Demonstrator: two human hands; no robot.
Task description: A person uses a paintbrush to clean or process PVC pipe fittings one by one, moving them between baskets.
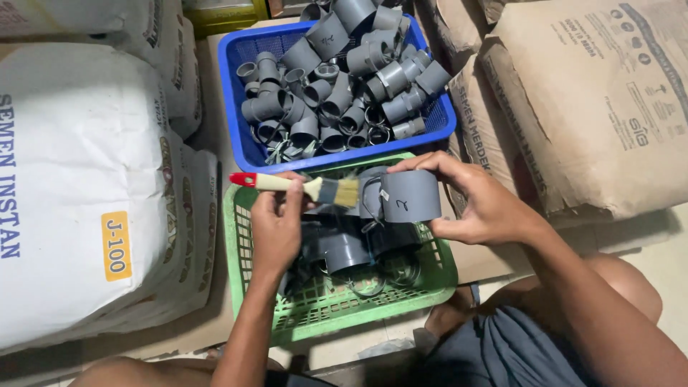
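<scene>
Above the green basket [240,236] I hold my two hands close together. My left hand [276,226] is closed around the pale wooden handle of a small paintbrush [301,188], which has a red end that points away to my left, and its bristles point to the right, almost touching the thing in my other hand. My right hand [480,204] grips a short grey pipe fitting [410,196], thumb below and fingers over the top, so that its open mouth looks toward the brush. Just under this grip, inside the green basket, some more grey fittings [344,251] lie, with a few dark rings between them. Beyond my hands, further from me, a blue basket [247,150] is full with many similar grey fittings [337,86] in a heap. On the left of my brush hand stand white sacks [72,201], and on the right of my other hand are brown paper sacks [595,100]. I judge that the step now is the brushing of this one fitting, at its mouth or its edge. For the next move I think I must keep the fitting steady and bring the bristles to touch its rim, and turn the piece slowly so the brush reaches all around.
</scene>
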